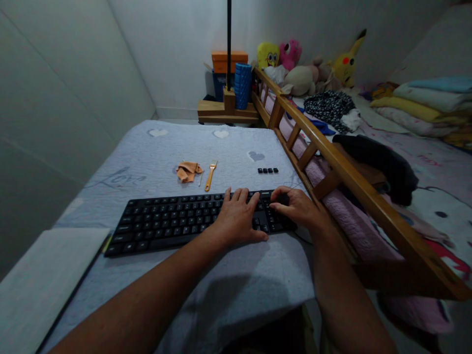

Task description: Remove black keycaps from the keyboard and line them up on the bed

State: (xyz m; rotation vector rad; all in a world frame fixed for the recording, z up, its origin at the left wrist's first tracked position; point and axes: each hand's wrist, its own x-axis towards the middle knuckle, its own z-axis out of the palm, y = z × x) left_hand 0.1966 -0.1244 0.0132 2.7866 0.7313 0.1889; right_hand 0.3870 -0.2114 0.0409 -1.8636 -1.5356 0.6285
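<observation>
A black keyboard (173, 219) lies across the cloth-covered table. My left hand (238, 214) rests on its right half, palm down with fingers spread. Over the number pad, my right hand (291, 204) bends its thumb and index finger towards each other at the keys; what is between the fingertips is hidden. Several loose black keycaps (268, 170) stand in a row beyond the keyboard. A brush with a yellow handle (210, 177), a thin cotton swab (200, 179) and a crumpled orange cloth (188, 171) lie behind the keyboard's middle.
A wooden bed rail (320, 132) runs along the table's right side, with plush toys (302, 78) and bedding past it. At the left front lies a pale flat board or book (47, 265). A blue foam roller (242, 86) and an orange box (229, 62) stand at the back.
</observation>
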